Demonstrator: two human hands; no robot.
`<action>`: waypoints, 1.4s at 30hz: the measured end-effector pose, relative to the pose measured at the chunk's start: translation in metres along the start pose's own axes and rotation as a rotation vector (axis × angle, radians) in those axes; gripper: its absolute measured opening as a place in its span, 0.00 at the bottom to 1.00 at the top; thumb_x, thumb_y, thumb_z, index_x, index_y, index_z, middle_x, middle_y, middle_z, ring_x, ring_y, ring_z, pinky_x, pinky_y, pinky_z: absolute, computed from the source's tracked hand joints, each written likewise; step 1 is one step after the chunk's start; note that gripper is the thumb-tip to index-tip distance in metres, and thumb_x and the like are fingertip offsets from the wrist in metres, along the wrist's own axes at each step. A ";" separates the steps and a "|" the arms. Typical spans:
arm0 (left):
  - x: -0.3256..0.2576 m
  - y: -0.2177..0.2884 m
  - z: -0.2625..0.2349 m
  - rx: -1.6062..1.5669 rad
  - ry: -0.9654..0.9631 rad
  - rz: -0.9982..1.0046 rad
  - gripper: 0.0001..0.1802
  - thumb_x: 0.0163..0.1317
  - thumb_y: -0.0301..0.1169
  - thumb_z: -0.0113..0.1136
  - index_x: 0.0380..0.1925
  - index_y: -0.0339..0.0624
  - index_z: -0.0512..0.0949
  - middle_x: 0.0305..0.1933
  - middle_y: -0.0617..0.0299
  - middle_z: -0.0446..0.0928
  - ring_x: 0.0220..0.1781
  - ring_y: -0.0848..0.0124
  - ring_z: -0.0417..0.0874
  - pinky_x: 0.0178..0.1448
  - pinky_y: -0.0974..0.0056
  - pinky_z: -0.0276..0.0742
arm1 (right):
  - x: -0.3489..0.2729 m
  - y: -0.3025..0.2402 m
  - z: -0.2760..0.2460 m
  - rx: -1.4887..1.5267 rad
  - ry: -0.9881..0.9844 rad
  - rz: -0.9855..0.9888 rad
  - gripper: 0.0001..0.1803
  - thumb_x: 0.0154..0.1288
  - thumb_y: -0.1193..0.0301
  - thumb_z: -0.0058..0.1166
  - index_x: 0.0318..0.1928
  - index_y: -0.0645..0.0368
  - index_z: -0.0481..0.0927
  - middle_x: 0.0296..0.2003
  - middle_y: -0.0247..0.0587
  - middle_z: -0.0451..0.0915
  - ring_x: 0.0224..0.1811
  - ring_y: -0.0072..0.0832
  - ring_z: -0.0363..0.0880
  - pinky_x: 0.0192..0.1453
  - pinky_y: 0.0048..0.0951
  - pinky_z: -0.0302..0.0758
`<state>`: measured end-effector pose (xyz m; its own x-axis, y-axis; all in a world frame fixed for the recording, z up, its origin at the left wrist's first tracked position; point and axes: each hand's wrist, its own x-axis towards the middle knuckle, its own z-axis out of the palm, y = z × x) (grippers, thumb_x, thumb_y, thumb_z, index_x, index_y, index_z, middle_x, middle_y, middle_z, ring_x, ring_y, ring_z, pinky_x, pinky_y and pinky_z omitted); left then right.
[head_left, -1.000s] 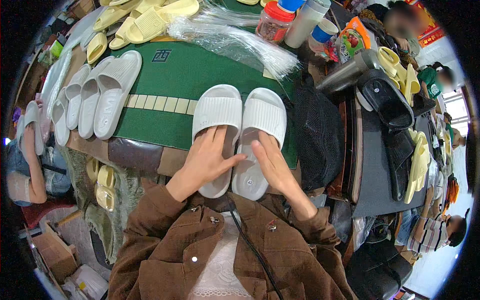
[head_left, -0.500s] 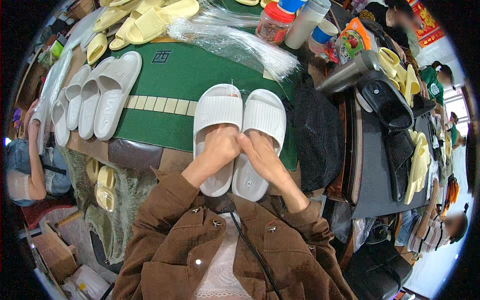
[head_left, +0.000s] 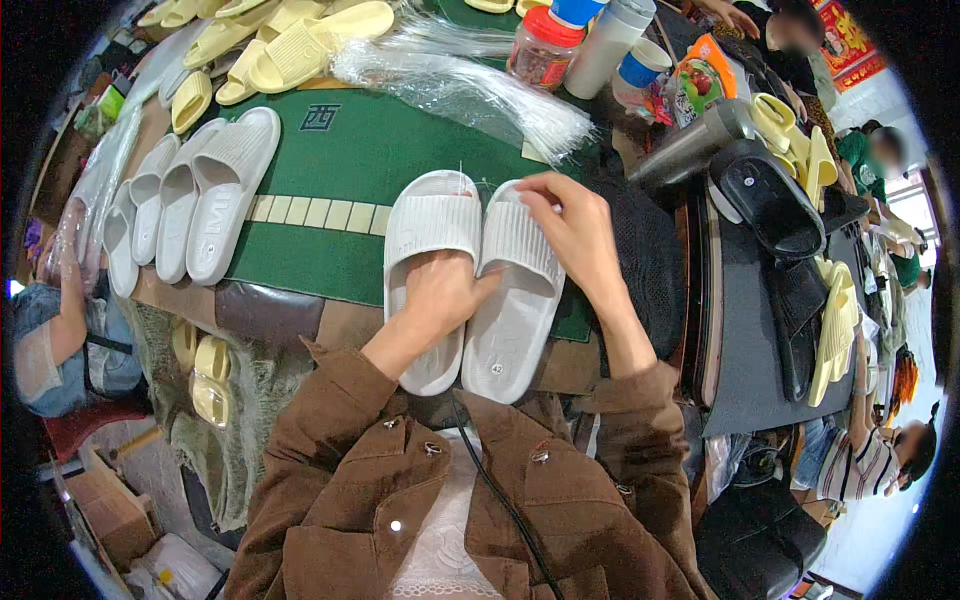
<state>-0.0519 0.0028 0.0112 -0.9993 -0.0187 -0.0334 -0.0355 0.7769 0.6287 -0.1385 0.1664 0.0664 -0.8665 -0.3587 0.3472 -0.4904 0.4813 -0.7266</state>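
Note:
A pair of light grey slide slippers lies side by side in front of me, toes away: the left slipper [head_left: 432, 221] and the right slipper [head_left: 505, 345]. Inside the left one is my left hand [head_left: 440, 290], its fingers under the strap and mostly hidden, the thumb reaching across to the right slipper's strap edge. Thin clear strands stand up near the toe openings. Over the outer toe side of the right slipper, my right hand [head_left: 578, 228] has loosely bent fingers, with nothing visible between them.
Several grey slippers [head_left: 235, 195] stand to the left on the green mat [head_left: 390, 125]. Beyond lie yellow slippers [head_left: 300, 50] and a bundle of clear plastic strands [head_left: 470, 85]. A red-lidded jar [head_left: 545, 50], a steel flask [head_left: 690, 145] and a black mesh bag [head_left: 635, 270] are to the right.
My right hand has come out of the right slipper and moved up and right to its toe end. My left hand stays inside the left slipper.

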 end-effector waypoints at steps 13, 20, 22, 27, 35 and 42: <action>0.003 -0.002 0.006 0.037 0.009 -0.005 0.29 0.61 0.47 0.63 0.47 0.27 0.78 0.44 0.33 0.80 0.45 0.38 0.82 0.50 0.45 0.78 | 0.049 0.034 0.050 0.081 -0.029 0.088 0.13 0.64 0.66 0.59 0.43 0.61 0.87 0.37 0.47 0.86 0.41 0.40 0.85 0.50 0.38 0.78; 0.004 -0.006 0.008 0.065 0.009 0.049 0.30 0.61 0.48 0.63 0.45 0.26 0.79 0.44 0.34 0.81 0.44 0.40 0.83 0.49 0.45 0.80 | 0.063 0.026 0.064 0.232 -0.268 0.135 0.12 0.66 0.68 0.59 0.44 0.62 0.87 0.36 0.37 0.88 0.38 0.21 0.82 0.46 0.26 0.77; 0.004 -0.006 0.005 0.077 -0.025 0.043 0.30 0.61 0.48 0.63 0.45 0.26 0.79 0.43 0.35 0.81 0.43 0.40 0.83 0.49 0.45 0.80 | 0.060 0.023 0.064 0.169 -0.234 0.119 0.11 0.66 0.70 0.58 0.44 0.63 0.87 0.35 0.38 0.88 0.36 0.20 0.82 0.45 0.25 0.77; -0.018 0.004 -0.022 0.177 0.058 0.224 0.27 0.63 0.45 0.63 0.45 0.26 0.79 0.42 0.38 0.82 0.41 0.40 0.83 0.51 0.43 0.78 | 0.047 0.017 0.043 0.298 -0.101 0.184 0.11 0.69 0.73 0.57 0.45 0.65 0.87 0.37 0.37 0.88 0.36 0.18 0.82 0.44 0.22 0.77; -0.009 0.004 -0.087 -0.322 0.148 0.250 0.14 0.65 0.29 0.61 0.49 0.37 0.81 0.43 0.52 0.85 0.40 0.62 0.87 0.44 0.61 0.81 | 0.015 0.006 0.034 0.640 -0.068 0.208 0.11 0.73 0.71 0.54 0.47 0.64 0.85 0.40 0.32 0.84 0.37 0.15 0.79 0.44 0.19 0.74; 0.066 0.002 -0.048 -0.406 0.079 0.260 0.12 0.67 0.29 0.59 0.46 0.34 0.80 0.41 0.52 0.85 0.41 0.63 0.87 0.46 0.61 0.80 | 0.011 0.015 0.037 0.707 0.022 0.305 0.11 0.75 0.68 0.53 0.46 0.63 0.84 0.38 0.30 0.83 0.36 0.14 0.76 0.47 0.19 0.74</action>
<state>-0.1185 -0.0271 0.0473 -0.9731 0.0836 0.2145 0.2288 0.4538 0.8613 -0.1524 0.1403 0.0375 -0.9591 -0.2725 0.0770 -0.0595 -0.0719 -0.9956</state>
